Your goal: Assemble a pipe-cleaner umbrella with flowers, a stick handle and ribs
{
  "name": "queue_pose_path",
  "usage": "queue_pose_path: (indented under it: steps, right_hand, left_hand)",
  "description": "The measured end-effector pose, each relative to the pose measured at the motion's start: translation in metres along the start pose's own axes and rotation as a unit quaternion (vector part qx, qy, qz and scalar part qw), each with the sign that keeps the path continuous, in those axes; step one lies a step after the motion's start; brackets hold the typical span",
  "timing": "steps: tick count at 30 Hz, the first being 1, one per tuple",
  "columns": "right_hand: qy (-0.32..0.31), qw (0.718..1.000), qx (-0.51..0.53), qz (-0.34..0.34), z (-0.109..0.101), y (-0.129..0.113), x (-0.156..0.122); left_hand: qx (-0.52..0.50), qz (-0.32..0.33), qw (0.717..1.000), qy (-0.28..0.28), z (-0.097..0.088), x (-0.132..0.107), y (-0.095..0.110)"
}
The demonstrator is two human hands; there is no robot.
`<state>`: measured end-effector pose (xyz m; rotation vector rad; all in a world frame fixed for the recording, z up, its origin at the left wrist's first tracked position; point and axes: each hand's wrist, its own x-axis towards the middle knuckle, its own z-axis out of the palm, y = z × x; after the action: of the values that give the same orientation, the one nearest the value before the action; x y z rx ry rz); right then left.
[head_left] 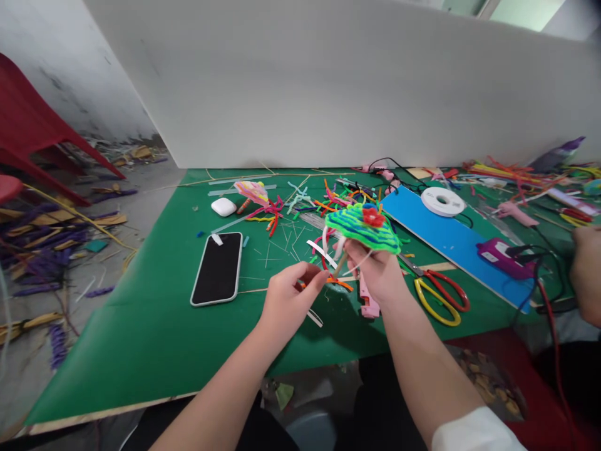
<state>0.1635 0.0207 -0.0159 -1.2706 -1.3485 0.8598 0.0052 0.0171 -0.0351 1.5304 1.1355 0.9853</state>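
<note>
My right hand (375,272) is closed around the underside of a small pipe-cleaner umbrella (350,227), domed, striped green and blue, with a red flower on top. A thin wooden stick (340,266) slants down from beneath it, and pale strips hang at its left side. Close to the stick's lower end, my left hand (295,291) is pinched shut; what lies between its fingertips is too small to make out. A white strip (314,318) shows just below that hand. Under my right wrist lies a pink glue gun (369,300), partly covered.
A phone (216,269) and a white earbud case (223,207) lie left on the green table. Cut pipe cleaners (300,197) scatter behind my hands. To the right are scissors (441,297), a blue board (422,222), a ribbon roll (442,202) and a purple power strip (504,257). Another person's hand (586,272) is far right.
</note>
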Motion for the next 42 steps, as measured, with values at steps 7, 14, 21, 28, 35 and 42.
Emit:
queue_pose_path:
  steps: [7,14,21,28,35,42]
  right_hand:
    - [-0.082,0.987,0.118,0.072,0.009,-0.005,-0.004]
    - [-0.148,0.964,0.184,0.125,0.017,0.008,-0.007]
    - [-0.152,0.986,0.030,0.066,0.000,0.004,0.001]
    - [-0.167,0.975,-0.120,0.081,-0.021,-0.010,0.001]
    - [-0.209,0.944,-0.236,0.094,-0.038,-0.014,-0.003]
    - [-0.219,0.910,-0.342,0.086,-0.059,-0.015,-0.009]
  left_hand:
    - [-0.283,-0.097,0.947,-0.115,0.011,0.003,-0.001]
    - [-0.385,-0.106,0.913,-0.083,0.007,0.003,-0.002]
    - [-0.406,-0.082,0.910,-0.015,-0.014,0.012,-0.003]
    - [-0.386,-0.058,0.920,0.044,-0.032,0.019,-0.004]
    - [-0.350,-0.039,0.935,0.041,-0.042,0.020,-0.001]
    - [-0.348,-0.028,0.937,0.035,-0.048,0.022,-0.003]
